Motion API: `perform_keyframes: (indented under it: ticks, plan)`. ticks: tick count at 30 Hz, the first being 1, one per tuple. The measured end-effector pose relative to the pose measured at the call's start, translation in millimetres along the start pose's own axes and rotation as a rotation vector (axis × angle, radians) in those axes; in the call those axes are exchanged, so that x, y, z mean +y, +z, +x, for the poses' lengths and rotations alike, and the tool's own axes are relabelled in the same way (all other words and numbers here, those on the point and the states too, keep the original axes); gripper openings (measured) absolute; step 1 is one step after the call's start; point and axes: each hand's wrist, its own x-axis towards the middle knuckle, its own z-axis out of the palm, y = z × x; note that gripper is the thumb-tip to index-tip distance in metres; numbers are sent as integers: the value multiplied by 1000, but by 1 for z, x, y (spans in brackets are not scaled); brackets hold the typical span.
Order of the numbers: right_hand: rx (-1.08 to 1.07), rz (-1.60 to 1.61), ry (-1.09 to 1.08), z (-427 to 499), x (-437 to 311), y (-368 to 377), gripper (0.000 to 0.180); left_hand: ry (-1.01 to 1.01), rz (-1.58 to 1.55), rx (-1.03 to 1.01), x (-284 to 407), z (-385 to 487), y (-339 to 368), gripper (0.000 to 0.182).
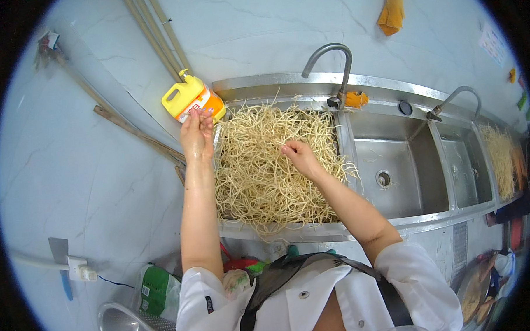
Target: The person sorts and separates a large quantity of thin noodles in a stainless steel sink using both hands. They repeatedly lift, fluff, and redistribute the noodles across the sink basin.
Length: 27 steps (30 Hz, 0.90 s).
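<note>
A thick heap of long, thin, pale roots [265,178] fills the left sink basin and hangs over its front rim. Over the heap's right half, my right hand [302,157] has thumb and fingers pinched together on a root strand. My left hand [197,135] is raised at the basin's left edge, palm up and wet, with curled fingers. Whether it holds a small piece is unclear. Just behind those fingers stands a yellow pump jug [192,98] with an orange and white label, partly covered by the hand.
A curved faucet [340,71] rises behind the basin, with an orange cloth [357,99] beside it. Rightward are a steel basin with a drain [383,179], another basin [464,167] and more roots [497,161]. Wooden poles [137,132] lean left. A perforated steel bowl [130,325] sits lower left.
</note>
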Motion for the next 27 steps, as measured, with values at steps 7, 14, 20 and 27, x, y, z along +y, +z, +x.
perform_keyframes:
  ticks: [7,14,20,27]
  plan:
    - [-70,842,102,-39,-7,-1,19,-166,-288,206,-51,18,-34,16]
    - [31,85,-242,-85,-21,-16,18,-398,-314,175,-98,20,-27,12]
    - [-217,190,-159,-120,-4,-38,14,-295,-462,350,-125,35,-48,5]
    - [203,220,99,-159,39,-107,9,-77,-119,-69,-20,46,-80,16]
